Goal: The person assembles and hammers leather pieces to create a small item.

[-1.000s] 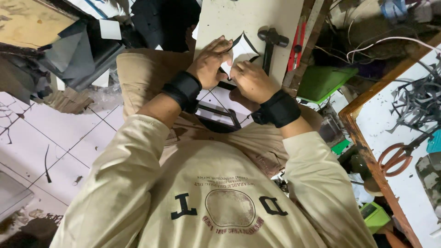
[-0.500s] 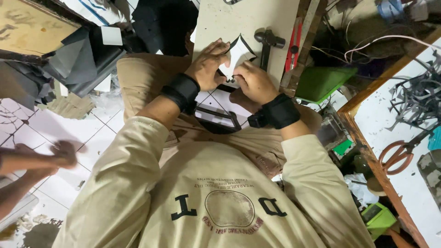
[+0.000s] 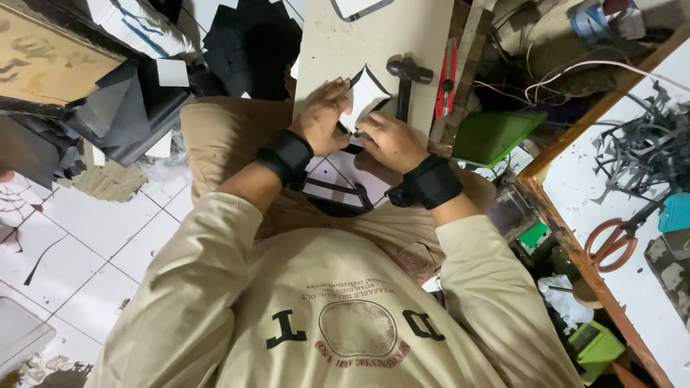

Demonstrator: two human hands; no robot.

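1. My left hand [image 3: 321, 115] and right hand [image 3: 389, 141] meet over a white, black-edged cut piece [image 3: 366, 93] at the near edge of the pale table [image 3: 338, 50], above my lap.
2. Both grips close on that piece: left fingers press down on its left edge, right fingers pinch its lower edge.
3. The piece lies just beyond both hands, its pointed end aimed away from me; neither hand is clearly nearer.
4. A dark-headed hammer [image 3: 407, 77] lies just right of the piece, handle running back towards my right hand and close beside it.
5. Red-handled pliers [image 3: 445, 80] sit further right, with a green tray [image 3: 496, 136] beyond the table edge.
6. Black sheet offcuts [image 3: 248, 43] are piled to the left; orange-handled scissors [image 3: 611, 241] rest well apart on a white bench [image 3: 575, 172].
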